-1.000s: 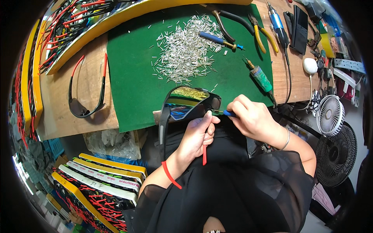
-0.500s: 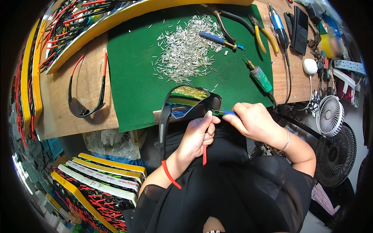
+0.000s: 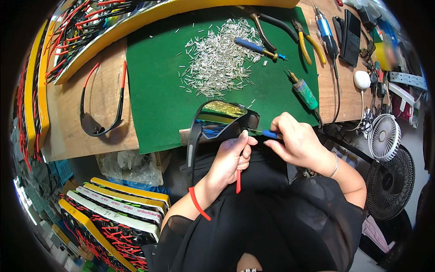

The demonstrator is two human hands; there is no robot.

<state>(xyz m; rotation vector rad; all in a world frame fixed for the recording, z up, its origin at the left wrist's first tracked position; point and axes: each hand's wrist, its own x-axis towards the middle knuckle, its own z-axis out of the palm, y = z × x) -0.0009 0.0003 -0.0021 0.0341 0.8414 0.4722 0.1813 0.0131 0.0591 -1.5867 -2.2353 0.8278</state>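
My left hand [image 3: 232,157] is closed on a pair of dark wraparound sunglasses [image 3: 191,147] with red temple tips, gripping them near the hinge, above my lap. Yellow and blue reflections show on the lens. My right hand [image 3: 297,141] holds a small screwdriver [image 3: 270,134] by its blue handle, thumb and fingers slightly apart around it. The thin shaft points left, its tip at the hinge beside my left thumb. Whether a screw sits there is too small to tell.
A heap of small silvery pins [image 3: 217,63] covers part of the green mat [image 3: 154,90], with a blue-handled tool [image 3: 249,45] across it. Pliers [image 3: 302,43] and a green-handled electric tool [image 3: 304,93] lie rightward. Other sunglasses [image 3: 95,127] rest at left. A white fan [image 3: 384,137] stands right.
My right fingers have loosened and shifted back along the screwdriver handle, showing more of it. The sunglasses and my left hand have stayed nearly still.
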